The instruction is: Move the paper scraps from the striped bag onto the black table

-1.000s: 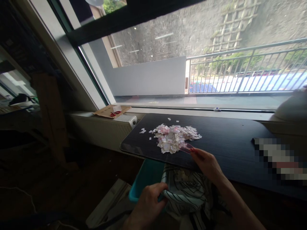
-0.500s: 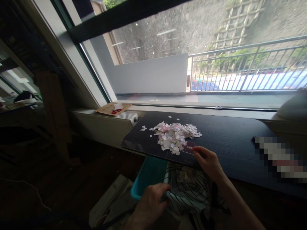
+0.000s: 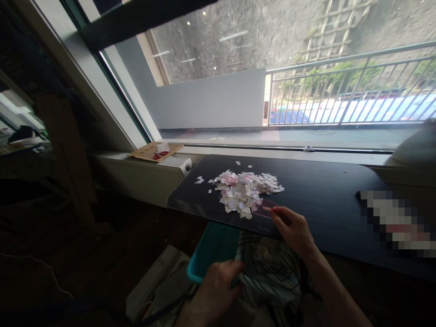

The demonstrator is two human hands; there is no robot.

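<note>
A pile of small white and pinkish paper pieces (image 3: pixel 240 190) lies on the black tabletop (image 3: pixel 316 190). My right hand (image 3: pixel 294 229) pinches a thin, clear, red-tinted plastic piece (image 3: pixel 264 208), whose far edge meets the near right side of the pile. Below the table edge, my left hand (image 3: pixel 220 284) is closed on the rim of a black-and-white striped cloth bag (image 3: pixel 272 277). Some paper pieces show inside the bag's mouth. A turquoise plastic bin (image 3: pixel 195 268) stands just left of the bag, partly behind my left hand.
A few loose paper scraps (image 3: pixel 199 180) lie left of the pile. A blurred-out object (image 3: pixel 395 222) rests on the table's right side. Beyond the left table edge are a white radiator (image 3: pixel 143 181) and brown cardboard (image 3: pixel 145 151) with red-handled scissors (image 3: pixel 161 155). A window runs behind.
The view has shifted slightly, moving the scene a little left and up. Both hands keep their holds, and the plastic piece stays at the pile's near right edge.
</note>
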